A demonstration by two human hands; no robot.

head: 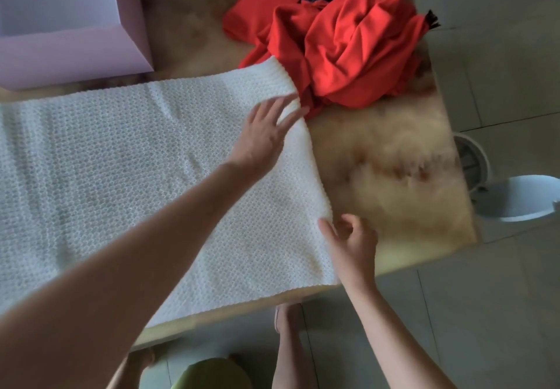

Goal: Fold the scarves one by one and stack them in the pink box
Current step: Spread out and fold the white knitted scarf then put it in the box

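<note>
One white scarf (121, 161) lies flat on the worktop (394, 161), just nearside of the box (75, 52). Left hand (263, 137) presses its end away from the box, fingers spread; right hand (351, 246) half-curled there, grip indeterminate. Recommend: pinch both corners, carry them boxward evenly.

White knit scarf (136, 161), red scarf (342, 43), pink box (75, 52), marbled tan table (394, 158)

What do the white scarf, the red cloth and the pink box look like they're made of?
White scarf: chunky knit yarn, perhaps wool or acrylic, matte; regular raised stitches show. Red cloth: thin, smooth woven fabric, judging by its soft crumpled folds. Pink box: probably cardboard, matte, with flat stiff walls.
</note>
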